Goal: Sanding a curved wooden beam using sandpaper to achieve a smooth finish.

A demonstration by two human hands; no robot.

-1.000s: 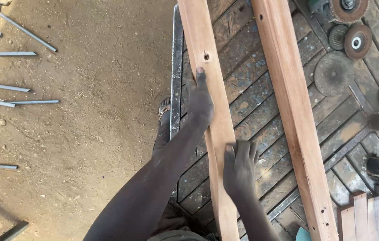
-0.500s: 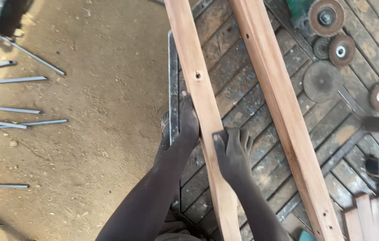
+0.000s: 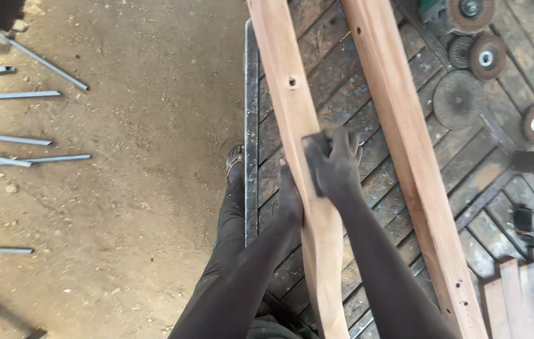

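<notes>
Near plank: the long wooden plank (image 3: 292, 113) lies lengthwise on a slatted workbench (image 3: 405, 188); a second plank (image 3: 399, 125) runs just beside it
Left hand (image 3: 290, 199): pressed flat against the plank's left edge
Right hand (image 3: 333, 162): fingers curled on the plank's top face; whether it grips something, cannot tell
Bench right: grinding discs (image 3: 487, 58)
Ground left: metal rods (image 3: 12, 96)

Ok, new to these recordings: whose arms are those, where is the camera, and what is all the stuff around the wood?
The single view comes from a camera on a person's head, looking down at their own bare arms. The left hand steadies the side of a long wooden board; the right hand presses on its top face, slightly blurred. A second board lies beside it. Both rest on a slatted wooden platform with a metal edge. Round abrasive discs lie at the upper right, and thin metal rods lie on the dirt floor.
</notes>
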